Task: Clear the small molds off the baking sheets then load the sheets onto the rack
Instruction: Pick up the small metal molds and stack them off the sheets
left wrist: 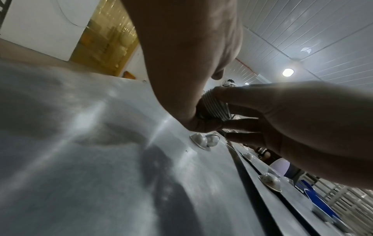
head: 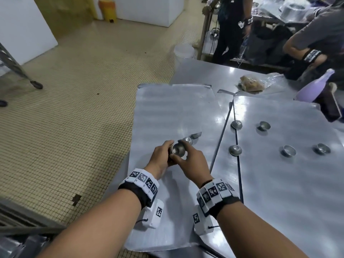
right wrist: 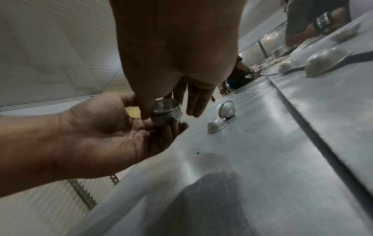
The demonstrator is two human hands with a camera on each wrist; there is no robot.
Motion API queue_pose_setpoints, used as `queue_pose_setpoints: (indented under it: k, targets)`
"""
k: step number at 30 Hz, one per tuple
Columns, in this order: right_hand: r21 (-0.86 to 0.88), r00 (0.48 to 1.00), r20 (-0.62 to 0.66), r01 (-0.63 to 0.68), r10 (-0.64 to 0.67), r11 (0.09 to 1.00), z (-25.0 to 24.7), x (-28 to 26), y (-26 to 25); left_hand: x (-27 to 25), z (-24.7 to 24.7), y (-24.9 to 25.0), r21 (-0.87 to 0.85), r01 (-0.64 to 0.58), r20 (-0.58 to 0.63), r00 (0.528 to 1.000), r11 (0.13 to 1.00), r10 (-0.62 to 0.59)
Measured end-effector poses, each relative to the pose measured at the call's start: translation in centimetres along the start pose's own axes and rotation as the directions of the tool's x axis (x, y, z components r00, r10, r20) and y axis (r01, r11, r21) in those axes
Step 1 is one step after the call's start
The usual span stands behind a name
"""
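A stack of small nested metal molds (head: 177,150) is held just above the left baking sheet (head: 176,108). My left hand (head: 163,154) cups the stack from below with curled fingers (right wrist: 171,129). My right hand (head: 189,156) pinches the stack's top (right wrist: 166,110) between thumb and fingers. Just beyond the hands, two loose molds (head: 188,140) lie on the left sheet, one upside down (right wrist: 217,125) and one tipped on its side (right wrist: 227,109). The right baking sheet (head: 279,183) carries several scattered molds, some upside down (head: 235,150) and some upright (head: 288,150).
The steel table (head: 204,71) ends at the left over a tiled floor. A purple bottle (head: 314,88) and a bag of food (head: 251,83) lie at the back right, where other people stand. A rack leg (head: 18,67) shows at far left.
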State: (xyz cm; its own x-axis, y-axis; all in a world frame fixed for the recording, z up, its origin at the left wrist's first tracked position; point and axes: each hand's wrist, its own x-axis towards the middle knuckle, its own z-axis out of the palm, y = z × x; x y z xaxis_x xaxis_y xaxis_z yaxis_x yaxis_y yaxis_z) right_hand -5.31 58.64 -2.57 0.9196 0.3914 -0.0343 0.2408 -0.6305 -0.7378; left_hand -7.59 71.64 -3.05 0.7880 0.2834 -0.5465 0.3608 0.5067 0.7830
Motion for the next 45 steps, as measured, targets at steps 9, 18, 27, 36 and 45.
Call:
queue_pose_setpoints:
  k: [9,18,27,36,45]
  targets:
    - [-0.167,0.998,-0.003,-0.063,0.063,0.984,-3.6,4.6,4.6,2.7,-0.9,0.7,0.224,-0.044,-0.168,0.982,0.974,0.083]
    - [-0.409,0.974,0.158,-0.087,0.164,0.908,-5.0,10.9,6.3,3.8,-1.1,-0.2,0.326,-0.043,-0.162,0.982,0.944,0.101]
    - [-0.428,0.977,0.157,-0.061,0.141,0.901,-4.0,9.6,7.2,4.3,-1.1,-0.3,0.364,-0.040,-0.151,0.983,0.931,0.101]
    - [-0.402,0.963,0.122,-0.172,0.239,0.899,-3.9,7.4,7.2,3.9,-0.7,-0.9,0.406,-0.043,-0.106,0.990,0.913,0.094]
    - [-0.325,0.975,0.139,-0.120,0.173,0.938,-3.6,4.9,5.7,3.4,-1.0,-0.6,0.401,-0.065,-0.108,0.987,0.914,0.117]
